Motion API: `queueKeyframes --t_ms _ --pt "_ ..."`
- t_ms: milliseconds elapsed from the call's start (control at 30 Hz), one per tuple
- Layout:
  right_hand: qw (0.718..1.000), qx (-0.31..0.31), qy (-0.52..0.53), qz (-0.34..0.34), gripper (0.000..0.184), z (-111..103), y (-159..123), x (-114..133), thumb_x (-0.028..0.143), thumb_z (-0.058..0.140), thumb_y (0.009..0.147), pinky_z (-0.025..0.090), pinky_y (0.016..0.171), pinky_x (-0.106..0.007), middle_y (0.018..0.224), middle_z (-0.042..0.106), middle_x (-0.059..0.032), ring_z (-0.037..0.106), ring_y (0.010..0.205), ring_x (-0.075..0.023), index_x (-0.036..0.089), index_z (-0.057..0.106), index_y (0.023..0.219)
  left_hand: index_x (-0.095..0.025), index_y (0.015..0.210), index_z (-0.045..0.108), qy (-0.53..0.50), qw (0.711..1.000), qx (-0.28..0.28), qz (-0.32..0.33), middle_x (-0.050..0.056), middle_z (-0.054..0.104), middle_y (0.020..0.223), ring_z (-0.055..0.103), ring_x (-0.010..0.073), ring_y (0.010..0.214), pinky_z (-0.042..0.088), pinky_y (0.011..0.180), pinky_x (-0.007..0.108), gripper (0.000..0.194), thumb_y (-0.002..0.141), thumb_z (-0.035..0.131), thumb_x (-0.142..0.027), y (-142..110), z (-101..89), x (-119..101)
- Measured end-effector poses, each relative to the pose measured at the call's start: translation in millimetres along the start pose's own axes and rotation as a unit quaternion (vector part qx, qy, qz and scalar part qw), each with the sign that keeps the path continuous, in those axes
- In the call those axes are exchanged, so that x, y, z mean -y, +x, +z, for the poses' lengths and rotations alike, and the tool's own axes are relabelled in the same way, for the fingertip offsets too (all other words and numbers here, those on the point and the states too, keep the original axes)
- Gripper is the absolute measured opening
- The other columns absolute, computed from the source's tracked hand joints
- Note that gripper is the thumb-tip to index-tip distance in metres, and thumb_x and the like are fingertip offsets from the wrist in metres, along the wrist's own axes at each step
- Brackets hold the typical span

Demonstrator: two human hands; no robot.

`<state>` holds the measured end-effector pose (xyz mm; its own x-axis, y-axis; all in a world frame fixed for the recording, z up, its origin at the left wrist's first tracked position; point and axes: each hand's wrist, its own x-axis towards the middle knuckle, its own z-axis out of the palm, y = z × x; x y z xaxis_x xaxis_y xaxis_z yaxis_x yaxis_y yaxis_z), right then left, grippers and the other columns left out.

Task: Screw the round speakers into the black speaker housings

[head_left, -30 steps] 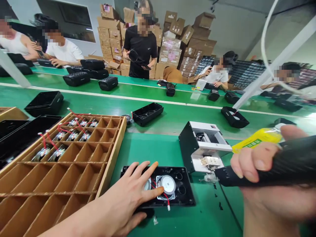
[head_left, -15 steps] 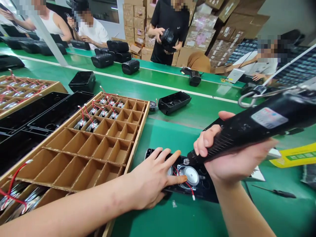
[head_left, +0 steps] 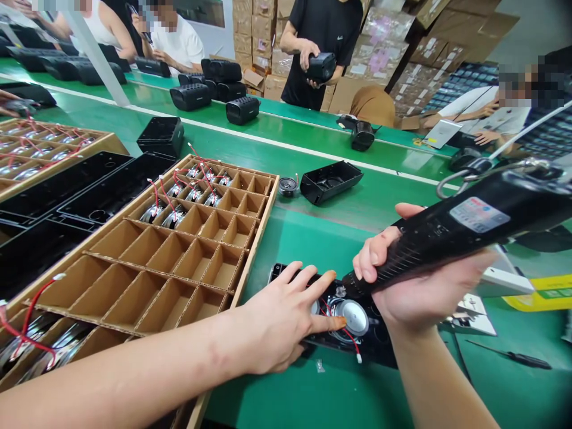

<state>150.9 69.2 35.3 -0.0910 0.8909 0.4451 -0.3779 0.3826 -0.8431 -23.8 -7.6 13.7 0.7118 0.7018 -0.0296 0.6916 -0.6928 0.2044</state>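
Driver (head_left: 447, 235) moved over panel (head_left: 381, 341); green bench (head_left: 353, 393), cartons (head_left: 379, 36) behind.

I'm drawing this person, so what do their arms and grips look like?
The left arm and right arm show no sleeves or watch. The left grip is gloveless, with orange on its index fingertip and thumb tip, stain or cover unclear. The right grip is gloveless too.

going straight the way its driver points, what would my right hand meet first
The right hand leads with the driver, angled down and left. Its tip would likely first meet the speaker at its far edge, or the panel beside it. Depth is unclear; they may already touch.
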Motion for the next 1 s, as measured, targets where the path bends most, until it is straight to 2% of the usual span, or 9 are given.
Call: queueKeyframes --t_ms 300,633,1000 --pt "1.000 0.011 0.010 0.008 0.063 -2.1 -2.2 -7.1 0.083 0.053 0.091 0.039 0.038 -0.028 0.062 0.055 0.0035 0.045 0.039 -0.0142 0.026 0.067 0.116 -0.036 0.155 0.054 -0.010 1.000 -0.006 0.002 0.022 0.033 0.168 0.041 0.0485 0.146 0.033 0.119 0.066 0.079 0.082 0.084 -0.034 0.0 0.1 0.1" --pt "0.996 0.081 0.034 0.034 0.066 -0.8 -8.8 -12.2 0.087 0.055 0.088 0.038 0.039 -0.024 0.063 0.056 0.0053 0.046 0.040 -0.0119 0.026 0.066 0.111 -0.037 0.155 0.053 -0.004 1.000 -0.001 0.001 0.019 0.045 0.153 0.044 0.0441 0.142 0.034 0.119 0.065 0.075 0.085 0.079 -0.037 2.2 -1.5 2.2" --pt "0.991 0.117 0.045 0.046 0.068 -5.6 -10.9 -18.6 0.089 0.052 0.088 0.040 0.040 -0.023 0.063 0.056 0.0043 0.048 0.041 -0.0121 0.027 0.065 0.113 -0.036 0.152 0.057 -0.019 1.000 0.014 -0.008 0.018 0.046 0.153 0.044 0.0445 0.142 0.036 0.118 0.065 0.071 0.085 0.079 -0.036 2.1 -6.9 1.5"
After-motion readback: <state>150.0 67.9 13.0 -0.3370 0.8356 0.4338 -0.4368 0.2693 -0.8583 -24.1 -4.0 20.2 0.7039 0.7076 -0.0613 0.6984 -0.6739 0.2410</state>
